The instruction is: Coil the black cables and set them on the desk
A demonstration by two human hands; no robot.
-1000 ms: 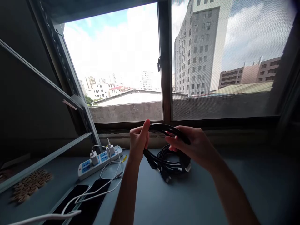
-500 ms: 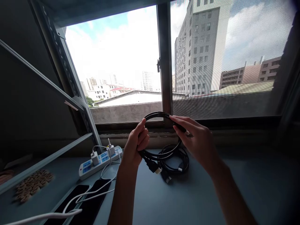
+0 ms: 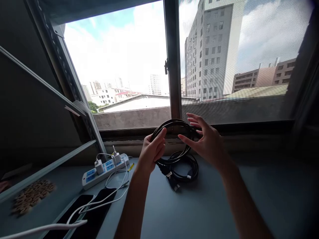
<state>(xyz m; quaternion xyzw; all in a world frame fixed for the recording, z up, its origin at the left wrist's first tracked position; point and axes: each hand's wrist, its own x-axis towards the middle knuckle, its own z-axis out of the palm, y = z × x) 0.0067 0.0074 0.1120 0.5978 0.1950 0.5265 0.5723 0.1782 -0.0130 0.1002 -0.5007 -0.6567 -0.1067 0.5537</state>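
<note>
A coil of black cable (image 3: 171,161) is held up above the table, its loops roughly round. My left hand (image 3: 151,152) is closed around the coil's left side, thumb on top. On the coil's right side my right hand (image 3: 206,139) has thumb and fingers spread apart, with a dark cable end close to its palm; whether it touches there I cannot tell. Below, a second black coil (image 3: 195,172) lies on the table. Cable plugs show under the held coil, including one with a pale metal tip (image 3: 189,177).
On the left stands a white power strip (image 3: 104,171) with two chargers. White cords (image 3: 104,198) cross two dark phone-like slabs (image 3: 93,214). Small brown pieces (image 3: 33,196) are heaped farther left, behind a metal shelf frame (image 3: 54,162). A window (image 3: 174,66) rises behind the table.
My right hand has loosened from the cable and its fingers have spread. The held coil now shows rounder, gathered loops, and my left hand has shifted slightly right.
</note>
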